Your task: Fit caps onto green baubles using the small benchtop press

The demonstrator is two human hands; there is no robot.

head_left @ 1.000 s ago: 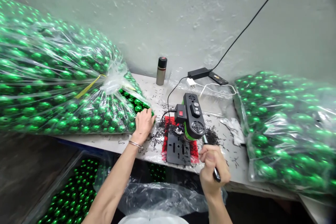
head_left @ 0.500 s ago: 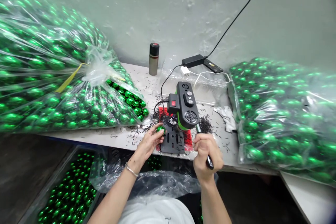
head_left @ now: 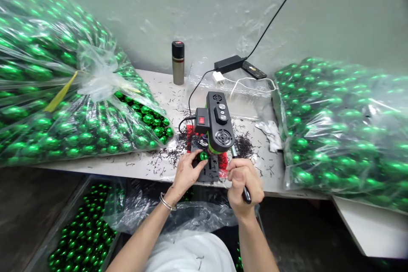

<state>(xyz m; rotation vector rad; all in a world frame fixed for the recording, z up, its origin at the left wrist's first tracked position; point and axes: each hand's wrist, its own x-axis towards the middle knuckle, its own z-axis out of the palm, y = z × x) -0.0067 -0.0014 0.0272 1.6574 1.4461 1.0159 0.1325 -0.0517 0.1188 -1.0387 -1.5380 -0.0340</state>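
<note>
nearest, white cloth (head_left: 188, 253) covers the person's front, a forearm reaching forward on each side. at the lower left, a bin is heaped with shiny green ornaments (head_left: 84, 229). the left forearm slants inward, a silver bangle (head_left: 167, 202) at its wrist; the left hand (head_left: 185, 173) lies back upward, pinching one green ball (head_left: 203, 156) between thumb and fingertips. the ball is just below the front end of a benchtop lever press (head_left: 219, 123), over the slotted black base plate (head_left: 208, 173); whether it touches the plate i cannot tell. the right forearm rises steeply, and the right hand (head_left: 245, 182) is clenched round the lever's black grip (head_left: 246, 195), thumb along the top, the grip's end poking out below the fist. a red mat (head_left: 223, 162) shows under the press, with black scraps (head_left: 244, 146) scattered about. a bulging clear bag (head_left: 98, 131) of green balls flanks the left, another bag (head_left: 334, 136) the right. farther back, a black-capped bottle (head_left: 178, 66) stands upright near a clear plastic tray (head_left: 197, 72) and a black power adapter (head_left: 228, 64).
</note>
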